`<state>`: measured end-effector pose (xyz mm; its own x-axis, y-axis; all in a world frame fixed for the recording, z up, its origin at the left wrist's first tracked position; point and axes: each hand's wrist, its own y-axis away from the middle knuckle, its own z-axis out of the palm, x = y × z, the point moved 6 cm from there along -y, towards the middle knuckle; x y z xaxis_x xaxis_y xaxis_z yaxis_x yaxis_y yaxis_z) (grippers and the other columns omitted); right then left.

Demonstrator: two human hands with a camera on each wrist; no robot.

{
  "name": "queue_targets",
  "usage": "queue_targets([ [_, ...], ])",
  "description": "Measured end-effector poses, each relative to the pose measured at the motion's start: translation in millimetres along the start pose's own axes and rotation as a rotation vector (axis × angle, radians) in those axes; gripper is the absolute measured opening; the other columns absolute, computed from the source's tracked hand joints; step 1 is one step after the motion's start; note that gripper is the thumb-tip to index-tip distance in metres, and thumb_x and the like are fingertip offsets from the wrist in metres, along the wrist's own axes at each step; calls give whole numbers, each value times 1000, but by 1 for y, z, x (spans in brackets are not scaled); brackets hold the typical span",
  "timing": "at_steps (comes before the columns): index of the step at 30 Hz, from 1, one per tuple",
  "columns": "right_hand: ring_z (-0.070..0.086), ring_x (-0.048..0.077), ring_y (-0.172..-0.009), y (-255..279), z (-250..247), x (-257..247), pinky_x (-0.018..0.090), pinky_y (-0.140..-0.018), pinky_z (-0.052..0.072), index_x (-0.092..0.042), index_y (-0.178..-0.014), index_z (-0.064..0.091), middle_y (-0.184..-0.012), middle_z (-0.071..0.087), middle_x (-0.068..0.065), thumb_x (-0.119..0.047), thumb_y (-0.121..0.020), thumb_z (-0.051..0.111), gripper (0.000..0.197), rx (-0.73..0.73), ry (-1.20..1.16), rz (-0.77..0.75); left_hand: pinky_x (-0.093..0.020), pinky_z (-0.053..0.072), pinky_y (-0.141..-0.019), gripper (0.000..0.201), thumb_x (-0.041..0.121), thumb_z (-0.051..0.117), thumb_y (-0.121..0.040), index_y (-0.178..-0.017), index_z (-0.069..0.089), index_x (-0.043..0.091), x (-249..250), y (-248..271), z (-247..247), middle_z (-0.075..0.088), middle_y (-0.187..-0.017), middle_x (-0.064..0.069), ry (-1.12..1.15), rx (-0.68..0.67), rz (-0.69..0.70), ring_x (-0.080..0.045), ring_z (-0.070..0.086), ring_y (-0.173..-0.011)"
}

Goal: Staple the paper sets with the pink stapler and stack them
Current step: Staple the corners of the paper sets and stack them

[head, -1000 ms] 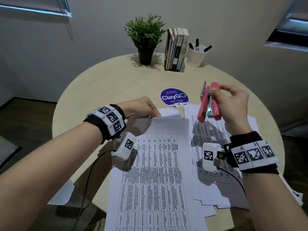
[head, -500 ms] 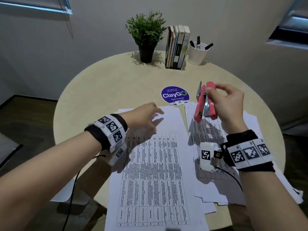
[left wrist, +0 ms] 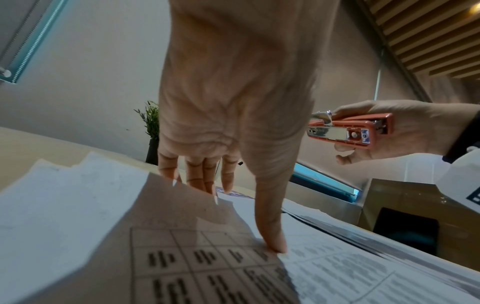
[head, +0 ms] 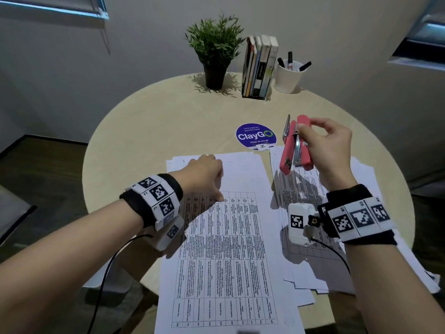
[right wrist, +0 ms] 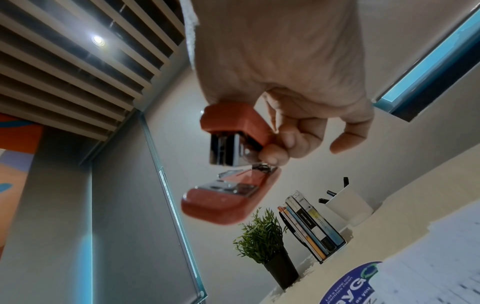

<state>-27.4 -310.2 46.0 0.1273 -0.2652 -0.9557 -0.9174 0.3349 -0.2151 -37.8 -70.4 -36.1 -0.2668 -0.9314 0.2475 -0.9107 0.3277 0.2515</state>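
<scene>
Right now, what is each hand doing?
Left hand: open, thumb pressing on the printed white paper set.
Right hand: gripping the pink metal-jawed stapler, raised off the table.

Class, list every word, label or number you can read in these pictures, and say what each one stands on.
"ClayGO": blue round sticker on the table.
"Clean as you go": same sticker, small print.
"L2", "L3": left wristband.
Sticker's top line, book spines, printed sheets, right wristband: too small or blurred to read.
</scene>
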Motion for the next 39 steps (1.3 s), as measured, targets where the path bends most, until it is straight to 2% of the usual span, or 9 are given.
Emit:
queue_targets([
  [4, 63, 20, -66, 1, -1, 0, 21, -46, 42, -18, -106, 69, -102, 72, 15, -34, -73, 70, 37, 6, 1, 4, -31, 44, -78, 66, 23, 79, -75, -128, 41, 12, -4, 1, -5, 51, -114, -6, 161, 144, -1, -26, 55, -102],
  [9, 62, 19, -59, 1, -3, -1, 16, -40, 40, -17, -106, 68, -103, 71, 16, -29, -77, 70, 31, 12, 2, 3, -29, 43, -60, 13, 6, 50, -77, -76, 63, 10, -5, 4, -19, 59, -75, -4, 127, 266, 1, -27, 57, -73],
  [13, 64, 23, -64, 0, -1, -2, 16, -41, 41, -16, -107, 68, -103, 71, 17, -33, -75, 70, 36, -3, 1, -6, -34, 48, -70, 8, 7, 61, -77, -79, 69, 6, -8, 0, -46, 60, -92, -7, 178, 376, 78, -25, 56, -83],
  [16, 67, 30, -77, 0, -1, -3, 23, -52, 43, -20, -104, 68, -103, 72, 16, -37, -72, 70, 36, -2, -3, 0, -23, 41, -57, 22, 8, 69, -78, -63, 55, 17, 3, 2, -61, 57, -66, 3, 208, 271, 171, -19, 52, -65],
  [19, 68, 30, -78, 0, 0, -4, 23, -52, 45, -21, -103, 68, -103, 72, 15, -37, -72, 70, 35, 6, 1, -1, -19, 37, -52, 22, 5, 72, -74, -79, 55, 19, 6, 2, -57, 55, -62, 8, 324, 134, 130, -7, 49, -57],
  [24, 73, 26, -86, 7, 10, -1, 40, -77, 58, -26, -96, 68, -102, 73, 10, -37, -71, 72, 27, -41, 37, 1, -25, 42, -71, 35, 11, 74, -76, -107, 59, 16, 10, -1, -28, 62, -92, 0, 206, 24, 64, -19, 56, -87],
  [28, 67, 13, -63, 23, 33, 11, 25, -57, 53, -11, -108, 68, -90, 73, 8, -25, -80, 71, 31, -283, 315, 44, -30, 43, -74, 47, 12, 68, -80, -124, 51, 13, 12, -3, -5, 62, -114, -10, 86, 71, 35, -29, 58, -100],
  [33, 65, 27, -96, 51, 62, 29, 38, -87, 52, -14, -106, 70, -108, 69, 8, -33, -84, 64, 29, -475, 771, -12, -31, 41, -68, 14, 22, 60, -85, -98, 56, 20, 14, 3, -2, 58, -88, 1, 12, 223, 90, -25, 59, -84],
  [39, 62, 29, -86, 65, 84, 33, 36, -80, 50, -10, -95, 70, -86, 66, 6, -28, -85, 59, 23, -571, 988, -50, -30, 35, -69, 33, 44, 83, -63, -83, 69, 22, 11, 8, 4, 55, -102, 3, -111, -28, 155, -18, 56, -94],
])
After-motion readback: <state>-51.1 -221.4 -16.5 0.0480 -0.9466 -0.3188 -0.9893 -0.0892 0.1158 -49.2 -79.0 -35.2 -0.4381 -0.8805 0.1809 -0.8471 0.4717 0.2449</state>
